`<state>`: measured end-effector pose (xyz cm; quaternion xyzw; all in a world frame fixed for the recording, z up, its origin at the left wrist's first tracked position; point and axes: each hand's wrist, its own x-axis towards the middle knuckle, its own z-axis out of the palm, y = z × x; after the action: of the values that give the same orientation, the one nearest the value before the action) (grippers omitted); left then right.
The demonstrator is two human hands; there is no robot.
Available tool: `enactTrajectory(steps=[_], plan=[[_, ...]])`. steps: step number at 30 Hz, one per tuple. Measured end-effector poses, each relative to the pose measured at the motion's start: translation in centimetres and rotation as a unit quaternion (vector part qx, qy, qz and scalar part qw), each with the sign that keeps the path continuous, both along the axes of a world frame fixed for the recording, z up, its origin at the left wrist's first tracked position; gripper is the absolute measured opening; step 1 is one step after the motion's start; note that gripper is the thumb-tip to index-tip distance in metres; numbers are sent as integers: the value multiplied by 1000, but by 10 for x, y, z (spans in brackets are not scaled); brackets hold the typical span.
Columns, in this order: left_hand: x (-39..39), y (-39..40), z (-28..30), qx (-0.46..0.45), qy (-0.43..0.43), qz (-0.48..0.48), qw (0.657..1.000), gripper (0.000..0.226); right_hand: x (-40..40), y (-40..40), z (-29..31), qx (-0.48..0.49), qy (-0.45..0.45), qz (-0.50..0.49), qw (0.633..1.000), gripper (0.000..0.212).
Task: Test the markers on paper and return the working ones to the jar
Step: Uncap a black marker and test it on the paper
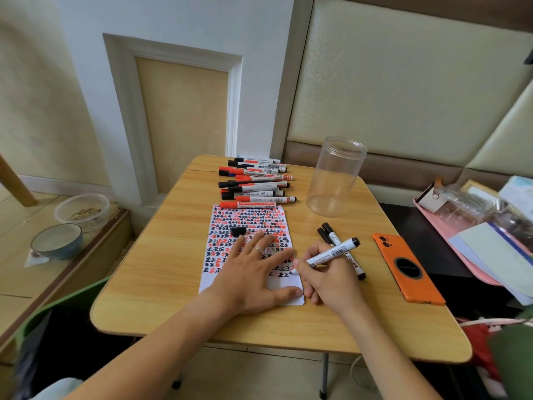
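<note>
On table (161, 284), right hand (328, 281) grips marker (331, 253).

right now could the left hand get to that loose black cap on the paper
Probably yes. The left hand lies flat on the paper, and the black cap sits just beyond its fingertips with nothing between them. The right hand holds a marker off to the side, out of the way.

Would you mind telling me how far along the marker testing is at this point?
Early, by the look of it. The jar stands empty, so no marker is back in it. The paper is already crowded with red and black marks. In hand: the right hand holds an uncapped marker at the paper while the left hand presses the sheet flat. Left: the pile of markers and two beside the right hand.
</note>
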<state>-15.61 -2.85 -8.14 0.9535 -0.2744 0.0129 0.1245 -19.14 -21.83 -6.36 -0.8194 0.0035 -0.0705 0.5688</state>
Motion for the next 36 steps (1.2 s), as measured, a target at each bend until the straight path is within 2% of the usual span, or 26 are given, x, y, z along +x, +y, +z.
enactTrajectory(steps=[10,18,36], plan=[[1,0,0,-2,7,1,1000,88,-1,1,1,-14,6,-8,1000,21],[-1,0,2,5,0,0,1000,108,0,2,0,-18,14,-34,999,21],[0,-1,5,20,17,-9,1000,107,-3,2,3,-31,12,-36,999,19]])
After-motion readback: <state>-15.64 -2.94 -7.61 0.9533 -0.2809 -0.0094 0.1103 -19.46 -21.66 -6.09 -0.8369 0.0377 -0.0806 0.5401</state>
